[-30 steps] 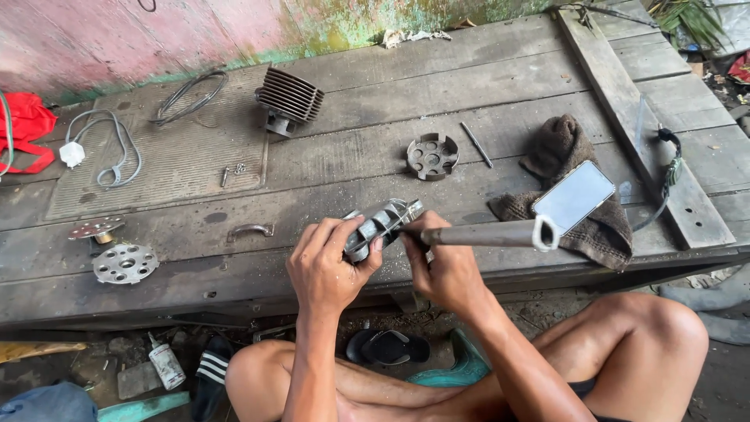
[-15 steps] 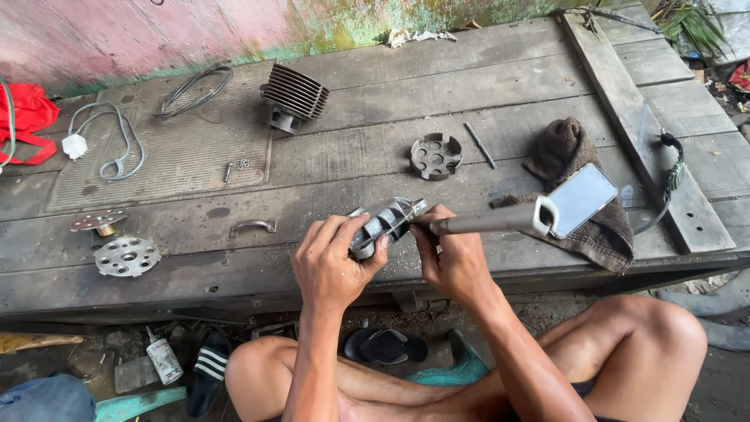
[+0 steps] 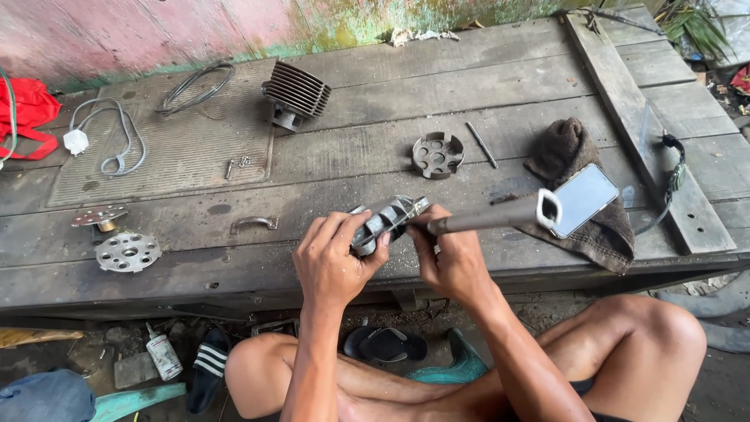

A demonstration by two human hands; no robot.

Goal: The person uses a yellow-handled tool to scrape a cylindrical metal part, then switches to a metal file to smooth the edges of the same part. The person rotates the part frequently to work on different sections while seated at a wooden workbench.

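— How far along are you?

— Judging by the bench, mid-job: the finned grey metal cylinder [image 3: 295,94] and round slotted metal disc [image 3: 437,154] lie apart on the worn wooden workbench [image 3: 375,86], while the small grey metal engine part [image 3: 384,223] sits over its front edge.

— And your hands?

— Your left hand [image 3: 334,262] is curled tight around that part; your right hand [image 3: 451,258] is closed on the long grey metal-handled tool [image 3: 492,216], its tip against it.
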